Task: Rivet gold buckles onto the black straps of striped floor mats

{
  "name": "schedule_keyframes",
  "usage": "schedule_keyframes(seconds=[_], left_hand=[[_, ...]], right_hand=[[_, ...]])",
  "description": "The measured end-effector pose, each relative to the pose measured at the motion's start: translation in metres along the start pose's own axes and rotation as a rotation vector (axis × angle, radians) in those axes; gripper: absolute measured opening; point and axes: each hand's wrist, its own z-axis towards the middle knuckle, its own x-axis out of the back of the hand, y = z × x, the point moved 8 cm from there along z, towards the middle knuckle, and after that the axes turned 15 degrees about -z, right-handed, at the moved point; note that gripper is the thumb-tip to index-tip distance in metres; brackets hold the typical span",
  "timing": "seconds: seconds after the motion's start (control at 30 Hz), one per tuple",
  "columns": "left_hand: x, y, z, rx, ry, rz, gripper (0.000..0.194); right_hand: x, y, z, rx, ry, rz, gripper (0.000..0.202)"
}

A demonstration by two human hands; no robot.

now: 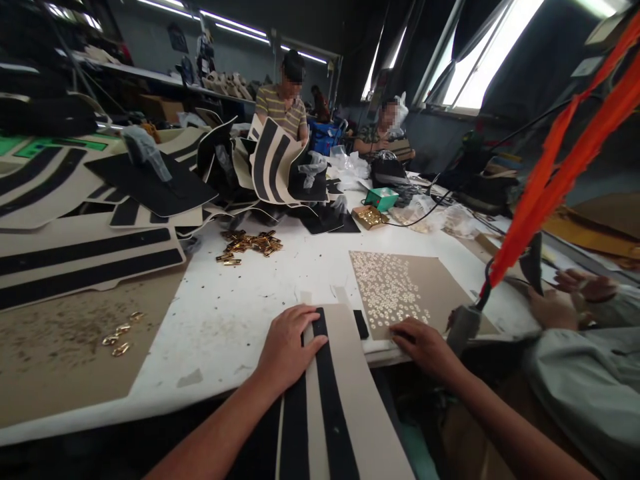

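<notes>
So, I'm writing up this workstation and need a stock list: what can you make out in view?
Striped panel: one, beige and black, under the left hand
Small ring-shaped pieces: many, pale gold, on the right-hand board
Right-hand board: one, brown, on the table
Table: one, white, centre
Metal fittings: a pile, gold, mid-table
Loops: a few, gold, on the left
Other striped panels: several, beige and black, piled left
Box: one, green, far side
Fabric strip: orange, hanging right
Co-workers: at least three, one in a striped shirt, far side and right
Left hand: one, on the striped panel
Right hand: one, at the right-hand board's near edge
</notes>
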Motion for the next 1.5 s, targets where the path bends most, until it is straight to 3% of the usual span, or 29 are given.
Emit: schedule_keyframes(seconds=[0.53,0.93,1.23,1.5], left_hand=[[0.001,0.001,0.001,0.006,0.001,0.018,0.035],[-0.001,-0.002,0.000,0.002,-0.001,0.004,0.036],[0.001,0.003,0.000,0.004,0.004,0.001,0.034],[0.001,0.002,0.000,0.005,0.007,-0.004,0.035]], right_hand=[[0.016,-0.031,0.013,0.016,-0.125,-0.307,0.017],[0.015,-0.031,0.019,0.095,-0.204,-0.300,0.016],[0.020,-0.050,0.028,0.217,-0.253,-0.450,0.017],[0.027,-0.056,0.022,0.238,-0.212,-0.600,0.016]])
